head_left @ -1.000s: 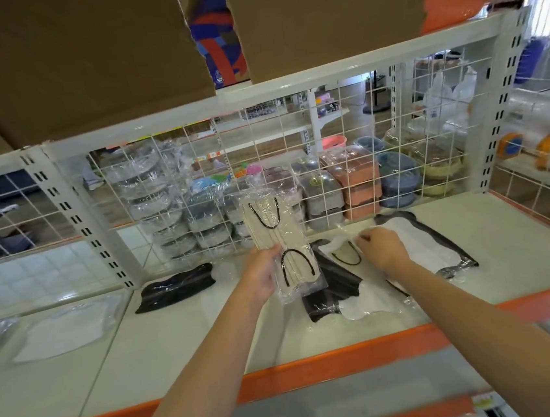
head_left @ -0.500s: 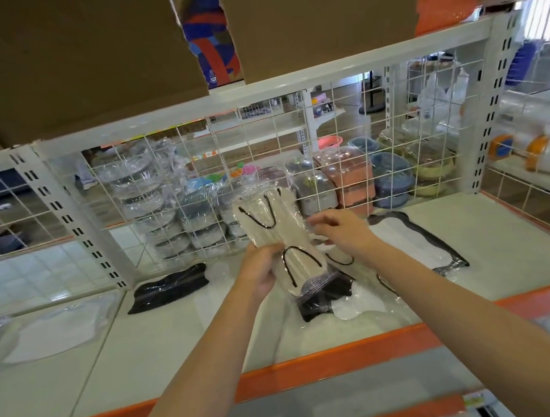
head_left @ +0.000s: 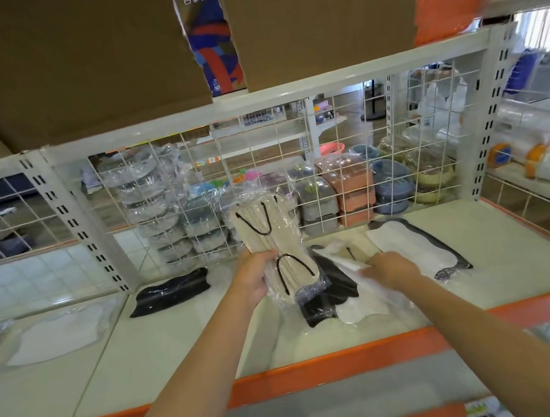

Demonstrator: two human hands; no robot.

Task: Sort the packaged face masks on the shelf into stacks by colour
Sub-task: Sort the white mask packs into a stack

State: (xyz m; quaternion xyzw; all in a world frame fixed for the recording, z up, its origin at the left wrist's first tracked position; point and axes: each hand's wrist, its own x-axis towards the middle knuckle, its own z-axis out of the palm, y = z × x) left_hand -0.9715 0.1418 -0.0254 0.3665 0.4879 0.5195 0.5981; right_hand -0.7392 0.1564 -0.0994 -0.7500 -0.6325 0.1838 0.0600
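Nearest, two bare forearms reach over the orange front edge of the shelf [head_left: 185, 340]. Just past that edge, toward the middle, a loose pile lies on the deck: a black mask pack [head_left: 329, 291] partly under a white mask pack [head_left: 361, 301]. The right hand [head_left: 392, 269] rests on the white pack, fingers bent down onto the plastic; whether it pinches or only presses I cannot tell. The left hand [head_left: 257, 274] grips a beige mask pack [head_left: 270, 242] with black ear loops, lifted off the deck and standing nearly upright, its lower end overlapping the pile from this view. Further right, a white mask pack with dark trim [head_left: 413, 244] lies flat, apart from the pile. Left of the hands, a second black mask pack [head_left: 170, 290] lies alone near the back upright, and another white mask pack [head_left: 59, 336] sits on the neighbouring deck at the far left. Behind stands a white wire grid [head_left: 346, 153], with wrapped bowls and lidded tubs beyond it. Overhead, brown cartons [head_left: 64, 60] sit on the upper shelf.
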